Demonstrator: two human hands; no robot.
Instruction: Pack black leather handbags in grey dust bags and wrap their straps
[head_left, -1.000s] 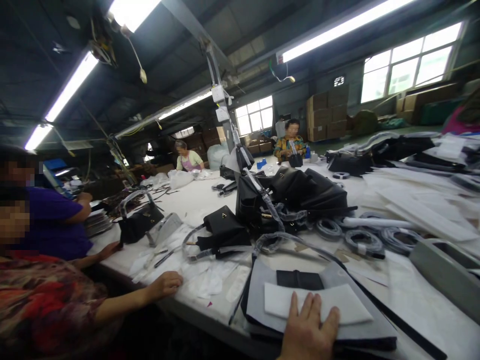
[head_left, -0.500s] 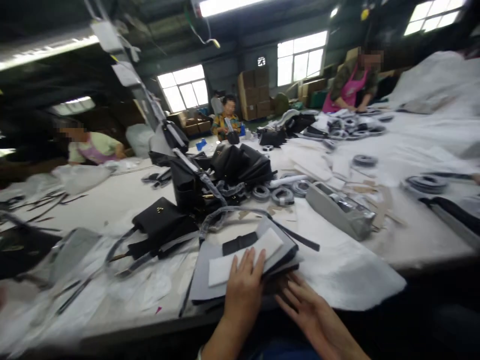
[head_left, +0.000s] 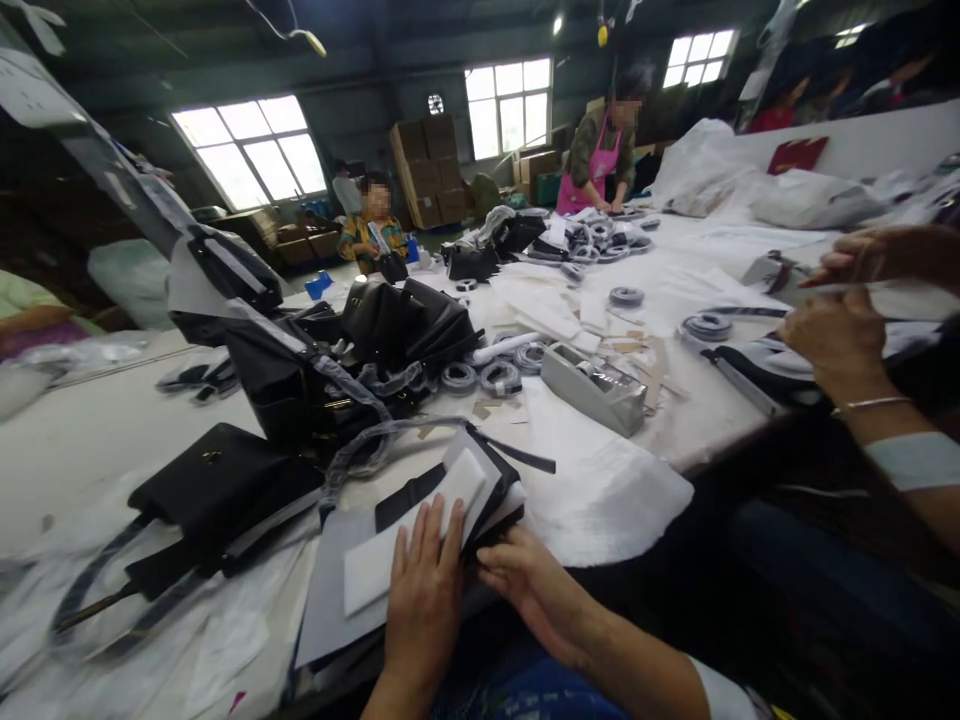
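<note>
Bright white light is pouring from the windows [head_left: 251,150], and they are glaring. The roof [head_left: 420,35] is looking dark. Black shadow is filling the space under the table [head_left: 82,425]. The edges are looking blurry and stretched.

Left hand [head_left: 425,585]: palm down and flattened, back of the hand facing up
Left fingers [head_left: 429,530]: nearly straight, close together, pointing forward and away from the body
Left wrist [head_left: 405,672]: in line with the hand, running out at the bottom edge of view
Right hand [head_left: 536,595]: lower and turned on its side, just beside the left, not touching it
Right fingers [head_left: 506,560]: bent, pointing left; whether they pinch is unclear
Right forearm [head_left: 645,655]: bare, slanting in from lower right
</note>
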